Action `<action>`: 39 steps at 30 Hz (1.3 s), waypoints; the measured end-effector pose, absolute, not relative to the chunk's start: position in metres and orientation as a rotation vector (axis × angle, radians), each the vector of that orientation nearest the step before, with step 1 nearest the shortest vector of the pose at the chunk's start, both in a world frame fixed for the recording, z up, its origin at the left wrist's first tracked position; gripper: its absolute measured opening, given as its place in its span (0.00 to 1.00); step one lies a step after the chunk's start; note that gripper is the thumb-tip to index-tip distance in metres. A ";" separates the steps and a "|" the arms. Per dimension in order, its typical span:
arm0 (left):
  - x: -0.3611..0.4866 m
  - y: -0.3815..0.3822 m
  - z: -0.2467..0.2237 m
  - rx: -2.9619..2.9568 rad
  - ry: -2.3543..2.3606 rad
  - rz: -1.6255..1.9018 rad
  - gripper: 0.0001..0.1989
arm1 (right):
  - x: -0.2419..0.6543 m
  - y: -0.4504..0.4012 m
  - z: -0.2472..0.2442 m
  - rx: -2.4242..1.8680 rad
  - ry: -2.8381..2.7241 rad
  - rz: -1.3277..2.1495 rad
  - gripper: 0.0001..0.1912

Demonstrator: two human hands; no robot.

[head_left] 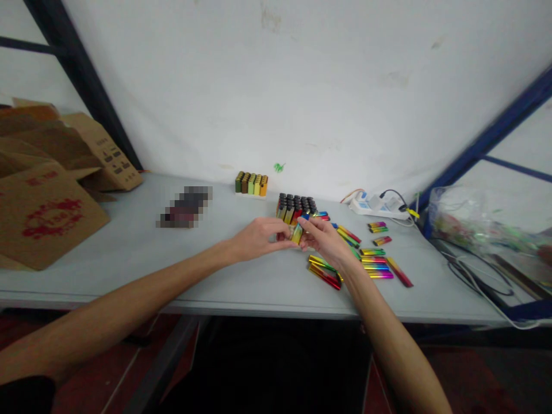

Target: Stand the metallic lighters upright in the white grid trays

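Between both hands, over the middle of the table, is a shiny yellow-and-blue lighter [296,234]. My left hand [264,237] has its thumb and fingers closed at the lighter's lower end. Pinching its other side is my right hand [326,238], the thumb lying along the upper part. Fingers cover much of the lighter. Just behind the hands stands a block of upright lighters [296,206] with black tops. To the right, loose metallic lighters [374,268] in rainbow colours lie scattered on the table, some under my right wrist.
A second block of lighters [251,184] stands against the wall. Cardboard boxes [52,213] fill the left end of the grey table [207,282]. A blurred-out dark item [186,207] lies left of centre. A power strip [379,205] and cables sit at the back right, near plastic bags [478,221].
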State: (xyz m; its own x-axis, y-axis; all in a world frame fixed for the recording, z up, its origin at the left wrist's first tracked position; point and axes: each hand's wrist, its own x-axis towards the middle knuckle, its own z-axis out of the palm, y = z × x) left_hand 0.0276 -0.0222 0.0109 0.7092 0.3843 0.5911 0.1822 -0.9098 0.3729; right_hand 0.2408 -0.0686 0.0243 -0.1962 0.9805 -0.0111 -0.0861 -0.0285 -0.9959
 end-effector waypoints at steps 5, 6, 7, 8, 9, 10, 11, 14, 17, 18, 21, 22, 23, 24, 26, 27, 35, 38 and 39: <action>0.027 -0.021 0.007 2.695 0.428 0.942 0.21 | 0.244 -0.069 0.022 -1.061 -1.337 1.435 0.28; 0.027 -0.021 0.006 2.701 0.430 0.936 0.21 | 0.244 -0.068 0.021 -1.061 -1.344 1.436 0.28; 0.028 -0.022 0.005 2.706 0.440 0.931 0.20 | 0.245 -0.068 0.021 -1.062 -1.349 1.432 0.28; 0.028 -0.022 0.004 2.709 0.457 0.924 0.19 | 0.245 -0.068 0.020 -1.061 -1.353 1.426 0.28; 0.028 -0.022 0.004 2.710 0.474 0.917 0.18 | 0.245 -0.067 0.019 -1.060 -1.354 1.421 0.29; 0.028 -0.022 0.004 2.707 0.487 0.914 0.18 | 0.245 -0.067 0.019 -1.058 -1.350 1.417 0.29; 0.028 -0.022 0.003 2.700 0.496 0.915 0.17 | 0.244 -0.067 0.019 -1.055 -1.340 1.415 0.29; 0.028 -0.020 0.005 2.645 0.487 0.970 0.18 | 0.242 -0.066 0.021 -1.034 -1.280 1.397 0.29; 0.026 -0.017 0.008 2.565 0.488 1.020 0.17 | 0.240 -0.065 0.023 -1.003 -1.231 1.386 0.28; 0.026 -0.017 0.009 2.540 0.492 1.017 0.17 | 0.240 -0.066 0.023 -0.995 -1.221 1.390 0.28; 0.025 -0.018 0.013 2.452 0.503 0.974 0.15 | 0.239 -0.067 0.025 -0.991 -1.205 1.411 0.27; 0.025 -0.020 0.014 2.415 0.505 0.954 0.15 | 0.239 -0.068 0.026 -0.992 -1.205 1.417 0.27; 0.026 -0.021 0.015 2.373 0.506 0.932 0.14 | 0.239 -0.069 0.026 -0.995 -1.206 1.424 0.27; 0.026 -0.022 0.016 2.331 0.505 0.912 0.14 | 0.240 -0.070 0.026 -0.997 -1.208 1.429 0.27; 0.026 -0.024 0.018 2.259 0.503 0.874 0.13 | 0.240 -0.071 0.026 -1.000 -1.211 1.429 0.27; 0.027 -0.024 0.019 2.234 0.501 0.858 0.13 | 0.240 -0.071 0.025 -1.001 -1.218 1.425 0.27; 0.025 -0.020 0.015 2.206 0.478 0.801 0.11 | 0.240 -0.070 0.021 -1.011 -1.281 1.373 0.27; 0.025 -0.019 0.013 2.148 0.458 0.818 0.10 | 0.239 -0.070 0.022 -1.021 -1.305 1.348 0.27; 0.025 -0.019 0.012 2.134 0.459 0.824 0.10 | 0.239 -0.070 0.022 -1.023 -1.314 1.339 0.27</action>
State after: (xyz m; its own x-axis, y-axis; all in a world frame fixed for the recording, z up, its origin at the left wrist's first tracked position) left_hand 0.0254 -0.0193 0.0122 0.7239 0.5596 0.4036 0.0487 -0.6249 0.7792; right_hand 0.2386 -0.0696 0.0224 -0.1841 0.9812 0.0586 -0.0768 0.0451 -0.9960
